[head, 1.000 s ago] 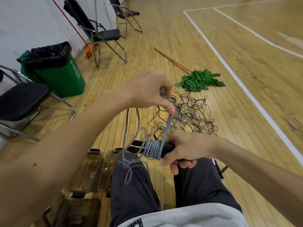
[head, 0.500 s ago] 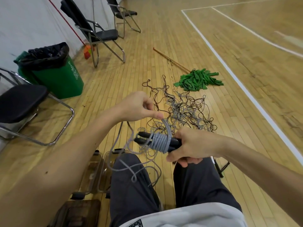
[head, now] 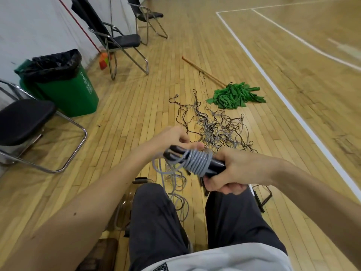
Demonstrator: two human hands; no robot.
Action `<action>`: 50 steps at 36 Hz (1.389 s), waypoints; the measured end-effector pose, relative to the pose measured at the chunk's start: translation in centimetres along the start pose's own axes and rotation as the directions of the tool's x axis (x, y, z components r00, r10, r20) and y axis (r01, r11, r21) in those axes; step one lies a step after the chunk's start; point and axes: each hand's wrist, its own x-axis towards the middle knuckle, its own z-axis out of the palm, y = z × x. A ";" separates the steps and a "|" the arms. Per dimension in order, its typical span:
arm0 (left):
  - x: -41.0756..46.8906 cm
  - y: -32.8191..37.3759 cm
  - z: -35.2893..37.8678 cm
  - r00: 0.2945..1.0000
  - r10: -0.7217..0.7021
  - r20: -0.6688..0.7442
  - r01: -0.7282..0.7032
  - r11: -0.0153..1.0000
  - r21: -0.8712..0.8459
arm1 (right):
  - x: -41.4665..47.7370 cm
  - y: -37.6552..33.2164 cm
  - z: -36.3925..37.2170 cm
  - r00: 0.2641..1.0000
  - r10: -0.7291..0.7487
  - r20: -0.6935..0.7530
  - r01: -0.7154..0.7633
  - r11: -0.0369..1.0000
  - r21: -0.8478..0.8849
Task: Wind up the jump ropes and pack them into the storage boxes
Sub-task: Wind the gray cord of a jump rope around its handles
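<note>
Now your right hand (head: 232, 171) grips the paired black plastic handles (head: 214, 166) of the grey cord jump rope (head: 198, 160), held above your knees, while your left hand (head: 172, 138) pinches the loose cord behind the coil. Lay each turn snug beside the last and keep tension so none slips. More tangled ropes (head: 216, 128) wait on the wooden gym floor (head: 136, 106), near a green mop (head: 235, 95), folding chairs (head: 115, 39) and a green bin (head: 64, 85).
</note>
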 end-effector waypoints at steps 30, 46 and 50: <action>-5.3 3.2 3.5 0.996 -0.015 0.089 0.036 0.971 -0.238 | 4.5 7.1 -3.6 0.874 0.238 -0.424 0.045 0.828 0.559; -7.5 8.4 0.1 0.966 0.241 -0.095 -0.160 0.842 0.515 | 5.0 9.1 -3.4 0.824 0.295 -0.484 -0.054 0.891 0.451; -7.9 9.6 -0.8 0.923 0.372 -0.094 -0.213 0.700 0.682 | 5.3 8.6 -2.9 0.839 0.276 -0.469 -0.051 0.898 0.436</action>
